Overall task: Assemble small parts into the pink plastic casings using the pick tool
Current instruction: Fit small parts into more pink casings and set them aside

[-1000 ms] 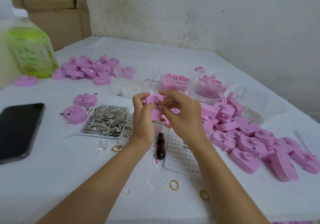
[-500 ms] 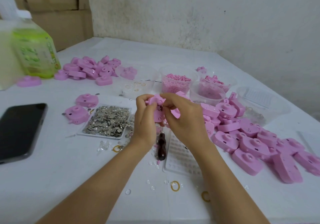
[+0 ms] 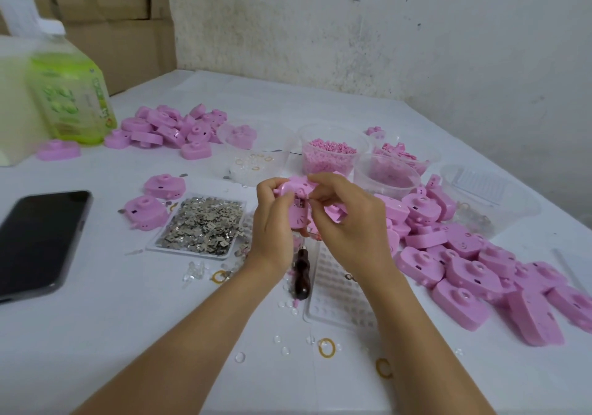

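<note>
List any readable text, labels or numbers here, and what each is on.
Label on the green bottle: printed, but too blurred to read.
Screen of the phone: dark, no text.
On the pink casings, tubs and cardboard boxes: nothing readable.

Matt pink plastic casings [image 3: 458, 273], glittering metal bits in a clear plastic tray [image 3: 205, 222], glossy dark wooden pick tool handle [image 3: 301, 275], glossy black phone [image 3: 38, 241], clear plastic tubs [image 3: 386, 174], rough stained wall [image 3: 384, 30]
</note>
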